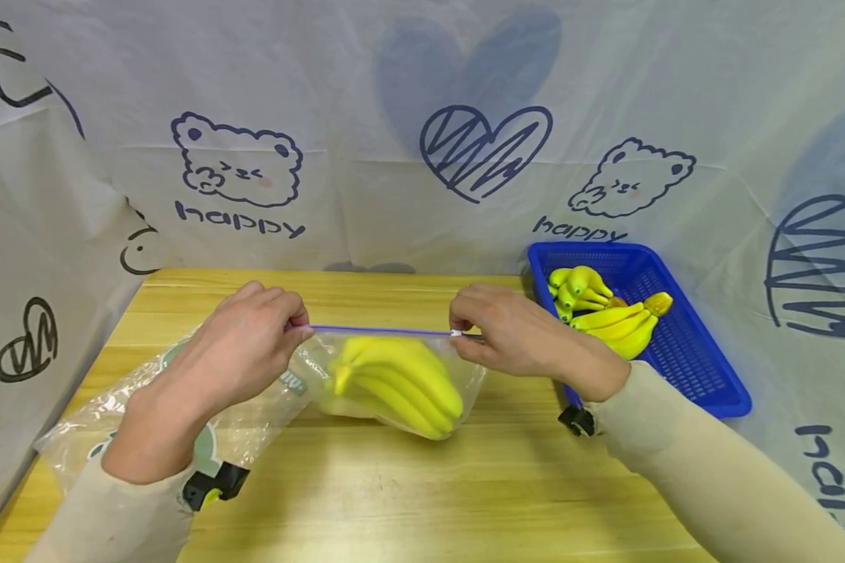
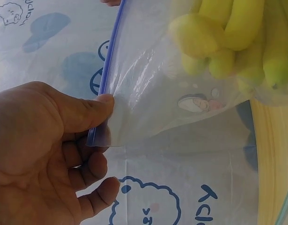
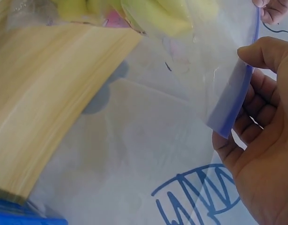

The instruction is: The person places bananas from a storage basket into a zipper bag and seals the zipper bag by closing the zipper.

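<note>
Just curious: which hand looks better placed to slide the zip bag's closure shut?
Probably the right hand: its fingers pinch the white slider on the zip bag; the left hand only holds the opposite corner.

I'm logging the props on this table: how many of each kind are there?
Yellow toy banana bunches: 3 (one in the held bag, two in the basket)
Clear plastic zip bags: 2
Blue plastic baskets: 1
Total: 6

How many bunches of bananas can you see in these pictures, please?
3: one bunch inside the zip bag held by both hands, a greenish bunch and a yellow bunch in the blue basket. None seems hidden.
</note>
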{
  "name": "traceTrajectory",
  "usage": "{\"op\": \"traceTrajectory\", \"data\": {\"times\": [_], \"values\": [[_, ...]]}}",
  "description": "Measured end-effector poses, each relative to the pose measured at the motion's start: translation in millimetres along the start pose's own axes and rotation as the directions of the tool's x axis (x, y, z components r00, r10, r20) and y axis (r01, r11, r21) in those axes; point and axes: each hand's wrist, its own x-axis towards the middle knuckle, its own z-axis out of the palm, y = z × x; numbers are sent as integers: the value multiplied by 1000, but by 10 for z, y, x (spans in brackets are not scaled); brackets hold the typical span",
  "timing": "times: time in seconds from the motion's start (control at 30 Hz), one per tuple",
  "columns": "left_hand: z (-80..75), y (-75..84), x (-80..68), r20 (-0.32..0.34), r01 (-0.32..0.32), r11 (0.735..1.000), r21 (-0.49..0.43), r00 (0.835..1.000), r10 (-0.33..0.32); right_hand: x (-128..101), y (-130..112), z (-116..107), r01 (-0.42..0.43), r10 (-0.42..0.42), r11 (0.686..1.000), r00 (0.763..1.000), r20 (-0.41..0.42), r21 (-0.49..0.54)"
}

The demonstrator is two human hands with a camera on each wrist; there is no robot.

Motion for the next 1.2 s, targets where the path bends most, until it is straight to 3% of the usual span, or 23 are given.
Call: {"op": "traceTrajectory", "data": {"times": [0.37,0.9,1.07,1.2], "values": [[15,-4,0,29,15,999,-30,999,-14,29,23,-57,38,-35,996,999,30,-87],[-1,-105,-13,26,23,999,-48,999,-22,-137,247,-157,-31,33,997,999,37,-77],[29,-79,44,-1,9,999,-50,1000,-9,-145,348,-187,-34,34,996,999,4,-83],[114,-70,189,-34,10,999,-53,999,-12,-109,472,-219,-117,118,985,993,-4,-129]]}}
